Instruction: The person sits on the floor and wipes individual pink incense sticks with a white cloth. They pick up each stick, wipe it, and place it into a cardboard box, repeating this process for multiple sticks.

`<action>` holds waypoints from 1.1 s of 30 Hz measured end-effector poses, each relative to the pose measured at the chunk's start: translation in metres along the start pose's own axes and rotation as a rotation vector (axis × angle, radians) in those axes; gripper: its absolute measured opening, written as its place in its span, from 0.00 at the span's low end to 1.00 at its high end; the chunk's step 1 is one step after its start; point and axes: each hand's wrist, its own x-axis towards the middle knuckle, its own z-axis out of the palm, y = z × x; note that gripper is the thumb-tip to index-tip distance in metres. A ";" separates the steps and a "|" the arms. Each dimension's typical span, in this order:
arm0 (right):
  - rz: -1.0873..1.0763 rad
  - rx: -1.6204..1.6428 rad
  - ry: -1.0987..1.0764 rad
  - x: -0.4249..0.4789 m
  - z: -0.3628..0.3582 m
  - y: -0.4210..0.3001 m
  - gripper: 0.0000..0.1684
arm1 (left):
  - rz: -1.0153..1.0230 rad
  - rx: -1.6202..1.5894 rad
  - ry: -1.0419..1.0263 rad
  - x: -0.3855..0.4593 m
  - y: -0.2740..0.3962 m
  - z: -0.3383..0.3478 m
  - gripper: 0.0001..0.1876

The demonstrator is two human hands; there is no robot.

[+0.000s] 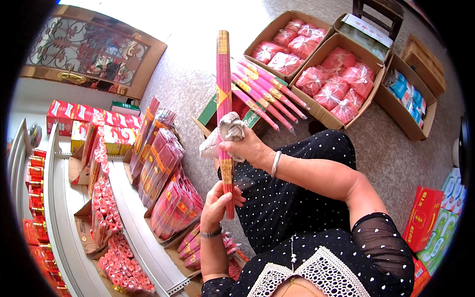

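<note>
A long, slim pink packet of what look like incense sticks [223, 81], banded with gold labels, stands upright in the picture before me. My left hand [222, 198], with a watch at its wrist, grips the packet's lower red end between thumb and fingers. Higher up, my right hand [250, 148] holds a crumpled whitish cloth [231, 128], its thumb lying against the packet. Part of the cloth hangs out on the packet's far side. Beyond my hands, several similar pink packets [261, 94] lie fanned across a green carton [207, 111].
Open cardboard boxes [343, 124] of red bagged goods stand ahead, by a box of blue packs [426, 130] and a wooden chair [397, 22]. White shelving [137, 219] with packaged incense [163, 163] runs along the left. A red carton [423, 219] sits at right.
</note>
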 end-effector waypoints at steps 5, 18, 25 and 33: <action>-0.022 -0.012 -0.003 -0.003 0.001 0.001 0.21 | -0.074 -0.040 -0.086 0.001 0.004 0.018 0.22; -0.210 0.426 -0.051 0.046 -0.047 -0.088 0.28 | 0.349 0.865 0.332 -0.069 -0.063 -0.013 0.21; -0.131 0.499 -0.194 0.043 -0.056 -0.103 0.31 | 0.399 0.904 0.310 -0.074 -0.060 -0.019 0.22; -0.037 0.351 -0.353 0.023 -0.031 -0.082 0.30 | 0.494 0.962 0.286 -0.056 -0.051 -0.004 0.27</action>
